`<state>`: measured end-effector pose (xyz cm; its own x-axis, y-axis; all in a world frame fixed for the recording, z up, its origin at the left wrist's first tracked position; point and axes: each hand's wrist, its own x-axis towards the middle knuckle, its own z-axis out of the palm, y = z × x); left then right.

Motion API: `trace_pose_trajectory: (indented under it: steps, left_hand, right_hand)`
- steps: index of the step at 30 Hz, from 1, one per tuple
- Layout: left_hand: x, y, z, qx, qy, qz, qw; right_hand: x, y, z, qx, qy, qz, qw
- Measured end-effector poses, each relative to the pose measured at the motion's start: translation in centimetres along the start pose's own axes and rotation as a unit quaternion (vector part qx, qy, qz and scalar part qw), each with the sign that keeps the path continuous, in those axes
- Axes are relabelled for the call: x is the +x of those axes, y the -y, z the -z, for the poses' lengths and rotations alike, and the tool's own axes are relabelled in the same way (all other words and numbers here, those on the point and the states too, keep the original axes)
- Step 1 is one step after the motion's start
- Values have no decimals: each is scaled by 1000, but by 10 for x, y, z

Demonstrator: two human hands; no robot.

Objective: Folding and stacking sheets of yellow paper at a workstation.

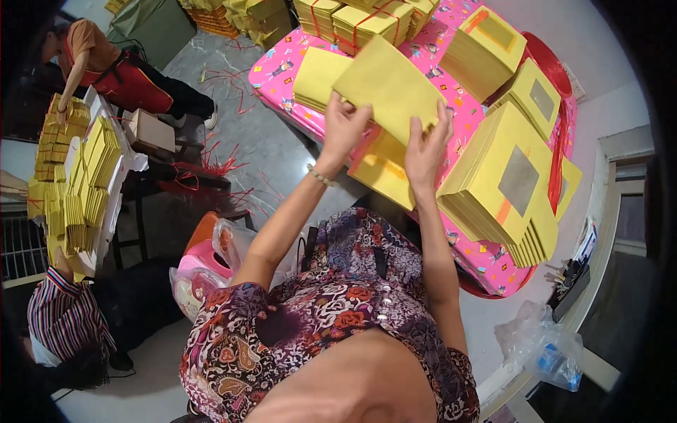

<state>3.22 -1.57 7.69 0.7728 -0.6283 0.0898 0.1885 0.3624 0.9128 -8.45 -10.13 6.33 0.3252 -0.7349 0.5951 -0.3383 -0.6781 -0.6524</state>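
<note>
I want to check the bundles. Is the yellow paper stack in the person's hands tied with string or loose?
Loose. The yellow paper stack shows no string; left hand and right hand hold its edges.

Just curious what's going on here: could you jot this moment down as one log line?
left hand: holds yellow paper stack | right hand: holds same stack | under it: pink table | beside: more yellow stacks

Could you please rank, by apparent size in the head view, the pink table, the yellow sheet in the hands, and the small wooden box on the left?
1. pink table
2. yellow sheet, held by the left hand and right hand
3. wooden box; it lies farther away, so its true size is unsure.
</note>
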Motion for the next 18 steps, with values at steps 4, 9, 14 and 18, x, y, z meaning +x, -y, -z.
trace_pose_trajectory:
  steps: [4, 9, 14, 18]
  left_hand:
    - [15, -14, 38, 29, -30, -26, 999]
    - [48, -5, 96, 102, -110, -41, 988]
    - [70, 9, 125, 227, -119, -48, 965]
    - [76, 31, 139, 288, -116, -65, 948]
  right_hand:
    - [15, -4, -48, 311, 77, -106, 941]
    - [30, -1, -96, 307, 165, -146, 926]
    - [34, -18, -123, 212, 235, -136, 939]
    - [27, -30, -132, 134, 257, -130, 948]
